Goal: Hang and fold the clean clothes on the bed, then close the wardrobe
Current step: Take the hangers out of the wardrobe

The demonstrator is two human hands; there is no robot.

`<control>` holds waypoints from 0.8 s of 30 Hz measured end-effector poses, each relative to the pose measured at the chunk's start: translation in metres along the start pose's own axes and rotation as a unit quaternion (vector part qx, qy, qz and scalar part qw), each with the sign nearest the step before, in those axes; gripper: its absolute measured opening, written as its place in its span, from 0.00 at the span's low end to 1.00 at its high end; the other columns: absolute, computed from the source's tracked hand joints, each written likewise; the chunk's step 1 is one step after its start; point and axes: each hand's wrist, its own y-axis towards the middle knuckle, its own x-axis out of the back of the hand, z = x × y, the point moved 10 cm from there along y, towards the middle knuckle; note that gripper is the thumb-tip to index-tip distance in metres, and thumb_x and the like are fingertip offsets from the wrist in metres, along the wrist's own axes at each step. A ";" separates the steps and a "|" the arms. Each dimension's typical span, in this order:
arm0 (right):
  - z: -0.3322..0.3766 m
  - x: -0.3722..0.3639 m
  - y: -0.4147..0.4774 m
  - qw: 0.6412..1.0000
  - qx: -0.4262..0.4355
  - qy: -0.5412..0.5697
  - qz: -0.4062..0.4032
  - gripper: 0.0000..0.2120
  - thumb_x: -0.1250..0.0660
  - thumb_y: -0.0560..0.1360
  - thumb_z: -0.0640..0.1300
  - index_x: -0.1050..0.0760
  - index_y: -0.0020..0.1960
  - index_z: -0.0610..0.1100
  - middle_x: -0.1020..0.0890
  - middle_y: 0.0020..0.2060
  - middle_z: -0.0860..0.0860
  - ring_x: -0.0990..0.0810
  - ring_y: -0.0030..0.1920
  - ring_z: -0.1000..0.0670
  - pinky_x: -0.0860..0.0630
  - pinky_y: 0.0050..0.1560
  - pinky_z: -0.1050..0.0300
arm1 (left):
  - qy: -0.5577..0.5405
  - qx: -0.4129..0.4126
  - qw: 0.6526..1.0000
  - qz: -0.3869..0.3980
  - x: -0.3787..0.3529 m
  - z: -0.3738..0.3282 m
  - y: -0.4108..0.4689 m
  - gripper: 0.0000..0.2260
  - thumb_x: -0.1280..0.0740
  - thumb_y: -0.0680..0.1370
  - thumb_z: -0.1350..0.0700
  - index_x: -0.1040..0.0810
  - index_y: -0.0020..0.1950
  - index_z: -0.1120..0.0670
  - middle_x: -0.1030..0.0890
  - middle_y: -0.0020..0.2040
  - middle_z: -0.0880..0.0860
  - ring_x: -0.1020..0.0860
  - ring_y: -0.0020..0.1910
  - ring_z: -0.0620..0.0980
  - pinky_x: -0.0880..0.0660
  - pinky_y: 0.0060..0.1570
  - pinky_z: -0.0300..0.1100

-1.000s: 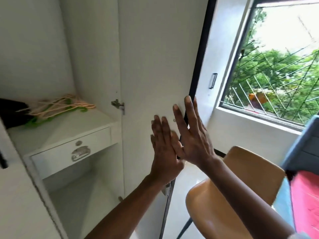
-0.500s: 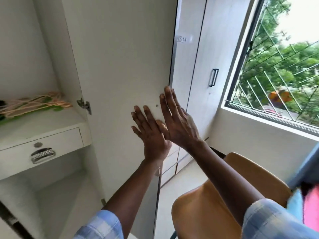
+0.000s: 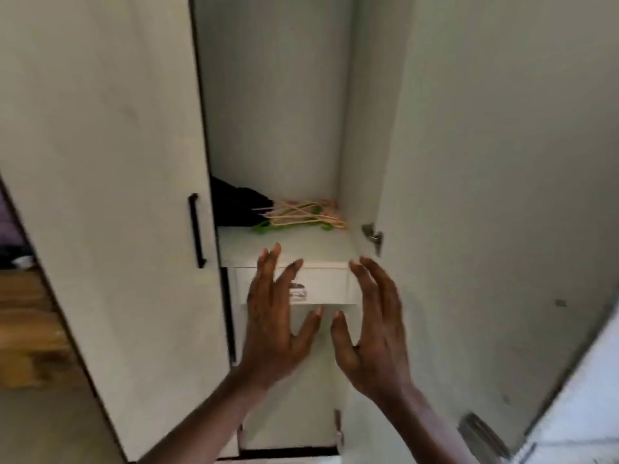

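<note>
You had both hands up in front of the open wardrobe (image 3: 268,95). Your left hand (image 3: 274,316) and your right hand (image 3: 375,329) were side by side, with fingers spread, and they gripped nothing. Behind them was a white drawer (image 3: 328,279) with a metal pull. On the shelf above it lay thin hangers (image 3: 301,216), touching a dark cloth (image 3: 234,205) on their left. The right door (image 3: 502,195) stood open; the left door (image 3: 100,195) showed a black handle (image 3: 197,229).

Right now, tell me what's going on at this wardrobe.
A person faces the wardrobe. The left hand and right hand are raised before the small drawer, fingers spread, holding nothing. Hangers and a dark garment lie on the shelf above it. The right door stands open, so the wardrobe is not yet closed.
</note>
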 end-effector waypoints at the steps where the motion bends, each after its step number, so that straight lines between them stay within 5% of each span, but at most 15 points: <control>1: -0.003 -0.036 0.008 0.997 -0.032 0.059 0.040 0.32 0.34 0.78 0.47 0.38 0.80 0.47 0.35 0.78 0.48 0.37 0.78 0.51 0.34 0.76 0.47 | 0.039 0.002 0.999 -0.007 0.016 0.026 0.010 0.30 0.31 0.80 0.47 0.33 0.78 0.57 0.45 0.85 0.57 0.48 0.84 0.59 0.40 0.77 0.65; 4: -0.004 -0.146 0.038 0.968 -0.111 0.164 0.152 0.34 0.35 0.77 0.50 0.43 0.80 0.57 0.36 0.77 0.55 0.36 0.75 0.59 0.32 0.74 0.54 | 0.150 -0.009 0.989 0.015 0.050 0.096 0.052 0.30 0.34 0.80 0.44 0.33 0.79 0.54 0.48 0.85 0.57 0.50 0.84 0.58 0.42 0.78 0.63; 8: 0.012 -0.277 0.110 0.939 -0.101 0.137 0.297 0.41 0.33 0.79 0.48 0.53 0.84 0.47 0.44 0.82 0.47 0.43 0.81 0.47 0.42 0.80 0.52 | 0.372 -0.104 0.915 0.114 0.066 0.155 0.144 0.29 0.36 0.80 0.40 0.30 0.78 0.52 0.53 0.85 0.58 0.55 0.84 0.60 0.49 0.78 0.67; 12: 0.031 -0.340 0.188 0.921 -0.162 0.248 0.253 0.37 0.32 0.78 0.50 0.46 0.81 0.52 0.30 0.76 0.50 0.28 0.73 0.48 0.27 0.70 0.50 | 0.554 -0.233 0.768 0.222 0.063 0.175 0.214 0.25 0.41 0.82 0.39 0.25 0.74 0.52 0.51 0.85 0.58 0.59 0.84 0.61 0.63 0.77 0.70; 16: 0.022 -0.364 0.199 0.888 -0.227 0.342 0.205 0.21 0.32 0.82 0.43 0.31 0.73 0.49 0.20 0.62 0.51 0.21 0.61 0.53 0.25 0.60 0.54 | 0.604 -0.298 0.684 0.282 0.055 0.184 0.223 0.26 0.48 0.84 0.39 0.20 0.67 0.53 0.25 0.74 0.57 0.47 0.83 0.61 0.67 0.77 0.68; 19: 0.010 -0.366 0.191 0.885 -0.218 0.367 0.186 0.07 0.29 0.79 0.40 0.22 0.56 0.44 0.19 0.42 0.52 0.23 0.39 0.61 0.25 0.47 0.55 | 0.588 -0.331 0.678 0.290 0.050 0.177 0.221 0.28 0.51 0.84 0.39 0.17 0.58 0.55 0.18 0.56 0.56 0.28 0.70 0.60 0.65 0.79 0.64; 24: 0.037 -0.330 0.162 0.904 -0.177 0.372 0.118 0.05 0.28 0.79 0.42 0.23 0.52 0.49 0.21 0.35 0.57 0.22 0.35 0.58 0.26 0.37 0.61 | 0.526 -0.397 0.699 0.277 0.063 0.146 0.213 0.28 0.46 0.82 0.37 0.18 0.45 0.59 0.20 0.41 0.58 0.24 0.49 0.61 0.43 0.78 0.62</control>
